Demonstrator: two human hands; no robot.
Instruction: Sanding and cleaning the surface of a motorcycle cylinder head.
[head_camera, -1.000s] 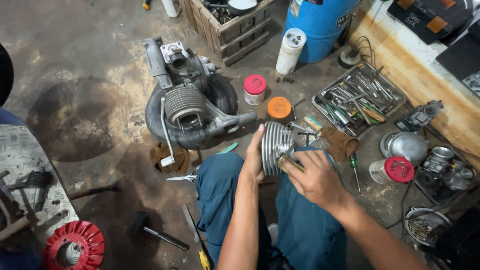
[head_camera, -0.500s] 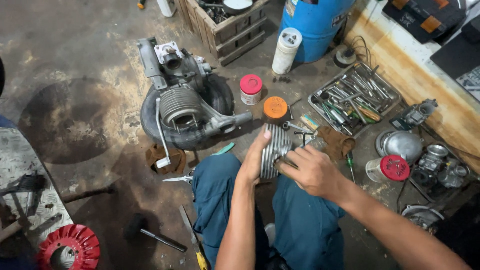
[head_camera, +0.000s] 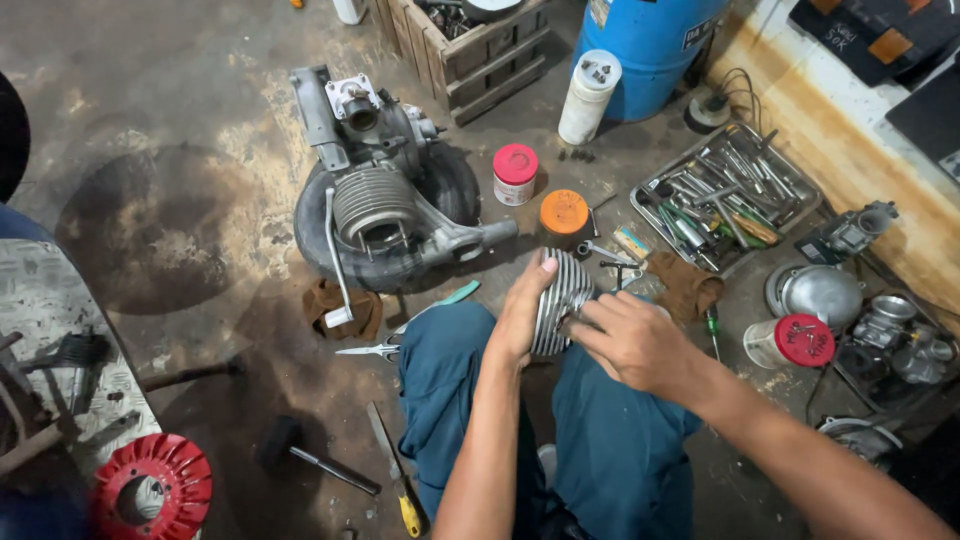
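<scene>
The left hand (head_camera: 520, 315) is holding the finned cylinder (head_camera: 560, 300) over the knees, just below the orange lid (head_camera: 564, 212); the right hand (head_camera: 630, 340) is gripping its side, apparently turning or inspecting it, which needs steady support.

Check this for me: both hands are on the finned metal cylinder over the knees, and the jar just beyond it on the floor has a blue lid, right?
Not quite. In the head view both hands, left hand and right hand, hold the finned cylinder, but the jar beyond it has an orange lid.
</scene>
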